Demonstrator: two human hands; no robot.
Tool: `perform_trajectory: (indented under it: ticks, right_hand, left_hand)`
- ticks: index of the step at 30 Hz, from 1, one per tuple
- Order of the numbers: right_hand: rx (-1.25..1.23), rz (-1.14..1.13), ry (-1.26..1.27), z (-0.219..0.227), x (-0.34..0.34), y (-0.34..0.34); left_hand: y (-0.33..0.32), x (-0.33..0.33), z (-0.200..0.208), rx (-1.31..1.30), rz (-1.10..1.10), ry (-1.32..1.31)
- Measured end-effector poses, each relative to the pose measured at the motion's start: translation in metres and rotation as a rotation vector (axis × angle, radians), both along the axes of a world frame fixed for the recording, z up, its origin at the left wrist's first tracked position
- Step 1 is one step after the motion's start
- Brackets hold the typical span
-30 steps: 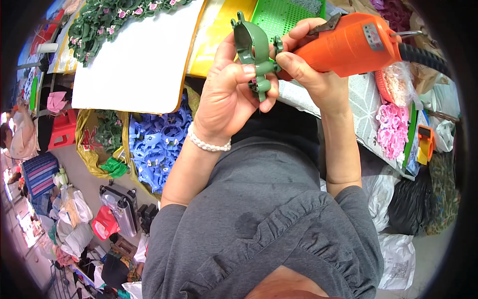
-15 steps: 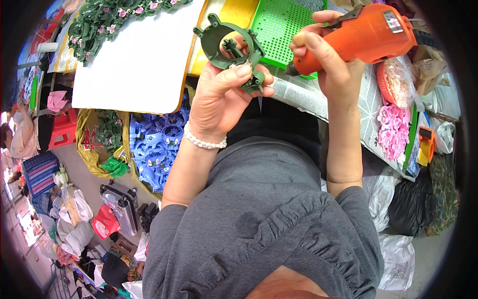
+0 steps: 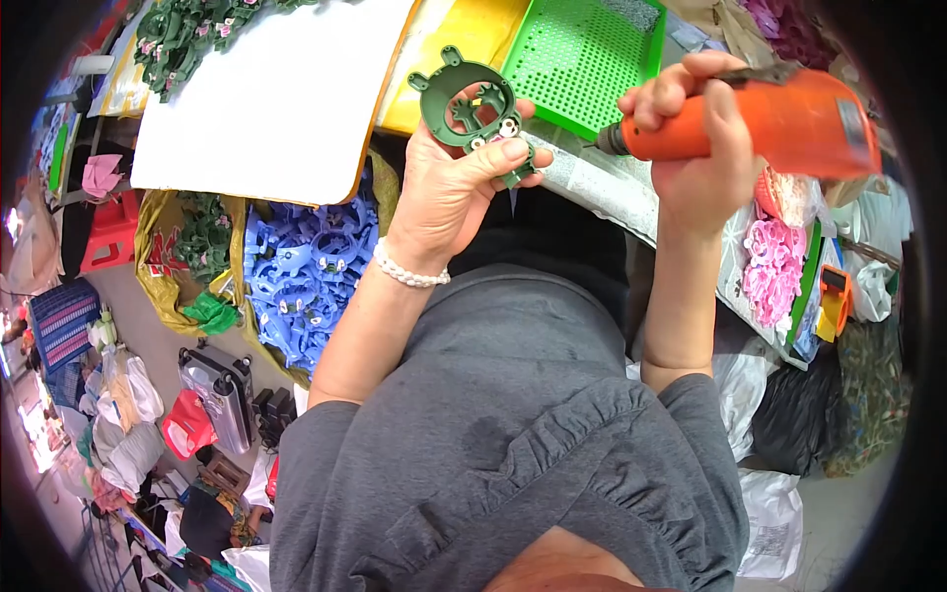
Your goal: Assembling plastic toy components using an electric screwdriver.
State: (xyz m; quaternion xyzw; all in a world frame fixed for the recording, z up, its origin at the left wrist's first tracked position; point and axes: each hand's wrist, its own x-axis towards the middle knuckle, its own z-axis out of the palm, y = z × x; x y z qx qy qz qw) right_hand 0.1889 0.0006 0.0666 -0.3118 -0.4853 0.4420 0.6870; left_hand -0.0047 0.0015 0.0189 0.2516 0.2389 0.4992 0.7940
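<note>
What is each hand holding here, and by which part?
The left hand holds a green plastic piece by its lower end, below the ring, thumb in front. The right hand grips an orange power driver around its front half.

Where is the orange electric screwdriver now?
The electric screwdriver is at upper right in the head view, in the right hand, its tip near the green perforated tray.
</note>
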Motion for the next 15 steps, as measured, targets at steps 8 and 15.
perform_trajectory:
  ticks: [8,15]
  right_hand:
    - [0.309,0.363,-0.082,0.033,-0.013,-0.010]
    - [0.382,0.476,-0.184,0.033,-0.023,-0.001]
  left_hand:
    - [-0.004,0.008,-0.001,0.070,0.088,0.248]
    - [-0.007,0.009,-0.003,0.064,0.106,0.251]
